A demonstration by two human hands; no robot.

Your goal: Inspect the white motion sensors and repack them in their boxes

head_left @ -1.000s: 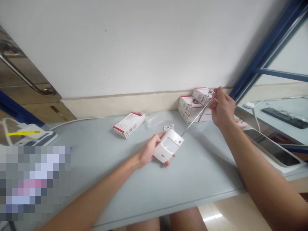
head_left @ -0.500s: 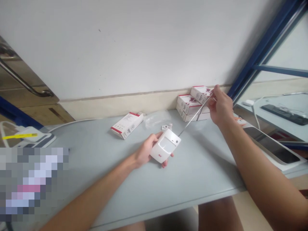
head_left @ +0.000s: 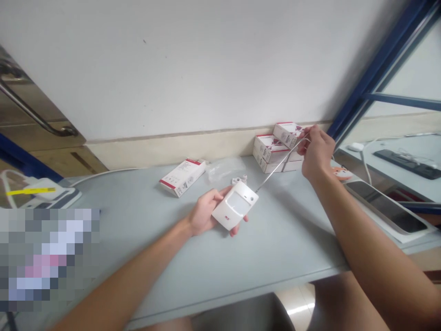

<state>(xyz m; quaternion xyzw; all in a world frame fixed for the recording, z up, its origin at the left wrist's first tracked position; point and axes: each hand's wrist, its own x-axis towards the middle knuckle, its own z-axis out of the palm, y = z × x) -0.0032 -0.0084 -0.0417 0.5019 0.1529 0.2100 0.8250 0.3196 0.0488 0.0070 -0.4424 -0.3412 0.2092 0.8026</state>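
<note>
A white plastic sensor [head_left: 235,205] is held in the left hand [head_left: 206,213] over the middle of a pale grey table [head_left: 292,234]. The casing is gripped from behind, with the fingers closed around it and the fingertips [head_left: 237,232] showing past its lower edge. A thin wire [head_left: 280,164] is pinched between the thumb and fingers of the right hand [head_left: 317,154], and its lower end is seen at the sensor's upper right corner. The hands are kept apart, linked only by the wire. Just beyond the right hand, a stack of white and red boxes [head_left: 272,154] is set against the wall. A single matching box [head_left: 182,177] is laid further left, while a clear plastic bag [head_left: 220,170] and small white parts [head_left: 239,180] are placed just beyond the sensor
</note>
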